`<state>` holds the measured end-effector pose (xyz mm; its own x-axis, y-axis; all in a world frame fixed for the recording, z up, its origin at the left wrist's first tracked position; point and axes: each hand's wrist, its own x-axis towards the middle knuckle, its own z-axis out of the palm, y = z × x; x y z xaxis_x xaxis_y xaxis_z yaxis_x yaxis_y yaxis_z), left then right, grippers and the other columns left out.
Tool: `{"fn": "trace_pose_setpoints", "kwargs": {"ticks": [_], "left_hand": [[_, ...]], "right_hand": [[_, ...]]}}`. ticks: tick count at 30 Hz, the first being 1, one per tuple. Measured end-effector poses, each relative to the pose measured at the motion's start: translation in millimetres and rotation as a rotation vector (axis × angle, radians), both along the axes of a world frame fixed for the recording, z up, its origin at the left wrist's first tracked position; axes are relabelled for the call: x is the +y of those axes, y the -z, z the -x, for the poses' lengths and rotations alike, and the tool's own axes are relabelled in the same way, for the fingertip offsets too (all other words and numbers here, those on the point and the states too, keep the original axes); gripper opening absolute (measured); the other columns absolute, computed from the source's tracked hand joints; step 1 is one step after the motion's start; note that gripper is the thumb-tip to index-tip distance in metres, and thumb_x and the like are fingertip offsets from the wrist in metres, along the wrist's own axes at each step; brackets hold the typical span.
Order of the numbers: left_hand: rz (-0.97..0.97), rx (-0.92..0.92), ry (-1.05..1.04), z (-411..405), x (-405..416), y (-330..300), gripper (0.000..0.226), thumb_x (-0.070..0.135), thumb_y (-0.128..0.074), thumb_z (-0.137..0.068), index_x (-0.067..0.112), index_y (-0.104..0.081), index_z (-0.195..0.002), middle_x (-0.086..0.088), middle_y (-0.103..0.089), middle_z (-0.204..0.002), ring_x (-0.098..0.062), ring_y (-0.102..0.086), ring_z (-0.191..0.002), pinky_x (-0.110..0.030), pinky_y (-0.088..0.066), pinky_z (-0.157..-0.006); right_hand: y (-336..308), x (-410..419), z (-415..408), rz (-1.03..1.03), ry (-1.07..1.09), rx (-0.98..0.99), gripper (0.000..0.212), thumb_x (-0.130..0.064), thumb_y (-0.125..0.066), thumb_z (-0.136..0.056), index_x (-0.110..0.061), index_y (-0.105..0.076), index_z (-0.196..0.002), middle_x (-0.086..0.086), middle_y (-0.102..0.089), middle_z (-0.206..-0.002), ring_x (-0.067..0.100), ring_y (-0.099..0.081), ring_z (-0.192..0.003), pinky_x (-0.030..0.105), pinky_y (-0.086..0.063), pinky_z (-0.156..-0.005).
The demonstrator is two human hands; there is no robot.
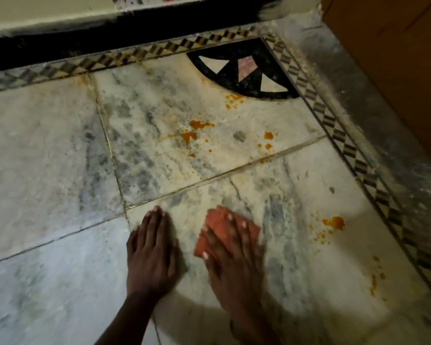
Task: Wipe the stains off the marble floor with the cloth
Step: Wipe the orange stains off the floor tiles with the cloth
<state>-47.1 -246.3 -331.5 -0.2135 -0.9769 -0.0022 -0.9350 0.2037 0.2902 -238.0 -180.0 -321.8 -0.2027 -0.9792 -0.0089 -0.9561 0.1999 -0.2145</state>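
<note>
- The left hand (151, 255) lies flat on the marble floor (47, 145) at lower centre of the frame, fingers straight and together, holding nothing; it looks like a prop for the person's weight.
- Just to its right, the right hand (234, 255) presses down on the cloth (218, 220) with fingers spread and fairly straight, pinning it to the floor rather than bunching it. The two hands are close but apart.
- The cloth is a small, flat, reddish-orange piece, its far edge and left corner showing past the fingers; it sits at lower centre, on the tile below the diagonal joint.
- Above it, in the middle of the frame, lie the thickest orange stains (197, 130): blotches and specks that look raised or pasty. None of these are reached yet.
- More spots (233, 100) sit at the rim of the black inlay (244, 68) in the upper right.
- A further blotch (335, 222) lies right of the cloth, with a trail of specks (373, 280) down beside the patterned border (358, 170).
- To do this well, I would keep the palm flat and push the cloth forward over the joint, then draw each blotch inward rather than smearing it outward, turning to a clean face once soiled.
- The pale yellow haze around the middle stains suggests the colour spreads easily, so short, firm passes seem safer.
</note>
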Motion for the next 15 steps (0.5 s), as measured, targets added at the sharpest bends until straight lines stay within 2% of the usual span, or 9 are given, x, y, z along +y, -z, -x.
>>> {"fn": "trace_pose_setpoints", "kwargs": {"ticks": [3,6,7,9,12,14,15], "left_hand": [[-0.01,0.035,0.002,-4,0,0,0.069,0.04,-0.04,-0.1,0.013,-0.032,-0.164,-0.006,-0.022,-0.175,-0.026,-0.024,-0.161,-0.051,-0.026,-0.125],[0.004,0.065,0.008,-6,0,4,0.069,0.039,-0.043,-0.101,0.015,-0.03,-0.165,-0.004,-0.021,-0.175,-0.023,-0.02,-0.162,-0.048,-0.024,-0.128],[0.014,0.082,0.012,-8,1,6,0.068,0.039,-0.043,-0.101,0.015,-0.032,-0.164,-0.004,-0.022,-0.175,-0.023,-0.021,-0.162,-0.048,-0.025,-0.128],[0.023,0.114,0.017,-12,-3,9,0.067,0.036,-0.044,-0.098,0.014,-0.038,-0.161,-0.005,-0.028,-0.173,-0.025,-0.029,-0.159,-0.051,-0.03,-0.125],[0.012,0.199,-0.035,-15,-24,1,0.073,0.035,-0.045,-0.088,0.009,-0.045,-0.156,-0.009,-0.04,-0.167,-0.031,-0.042,-0.151,-0.052,-0.039,-0.116],[0.029,0.205,-0.015,-18,-59,-3,0.076,0.035,-0.046,-0.087,0.005,-0.043,-0.157,-0.014,-0.041,-0.165,-0.034,-0.044,-0.149,-0.05,-0.038,-0.116],[0.06,0.167,0.018,-22,-84,-5,0.076,0.034,-0.047,-0.088,0.004,-0.042,-0.157,-0.016,-0.041,-0.165,-0.037,-0.045,-0.148,-0.051,-0.039,-0.116]], "right_hand": [[5,4,32,-0.031,0.148,0.062,0.059,-0.063,-0.041,-0.1,-0.059,-0.029,-0.158,-0.003,-0.02,-0.177,0.033,-0.017,-0.163,0.067,-0.018,-0.124],[22,-78,34,0.051,0.362,0.012,0.058,-0.062,-0.038,-0.101,-0.052,-0.036,-0.159,0.006,-0.022,-0.176,0.038,-0.017,-0.162,0.066,-0.014,-0.126],[25,-107,21,0.064,0.366,-0.008,0.058,-0.062,-0.037,-0.102,-0.051,-0.038,-0.158,0.007,-0.02,-0.176,0.039,-0.016,-0.162,0.066,-0.012,-0.126],[26,-132,-14,0.04,0.241,-0.009,0.058,-0.06,-0.036,-0.101,-0.052,-0.035,-0.159,0.005,-0.014,-0.178,0.038,-0.011,-0.163,0.066,-0.009,-0.127],[17,-91,-39,0.075,-0.038,0.034,0.054,-0.058,-0.038,-0.103,-0.056,-0.036,-0.157,-0.001,-0.017,-0.177,0.033,-0.013,-0.164,0.063,-0.012,-0.127],[13,-52,-21,0.086,-0.062,0.051,0.053,-0.06,-0.04,-0.102,-0.058,-0.037,-0.156,-0.004,-0.022,-0.176,0.031,-0.02,-0.162,0.064,-0.013,-0.125],[15,-47,-7,0.08,-0.006,0.065,0.055,-0.06,-0.041,-0.1,-0.058,-0.038,-0.155,-0.003,-0.026,-0.175,0.032,-0.023,-0.161,0.065,-0.013,-0.123]]}}
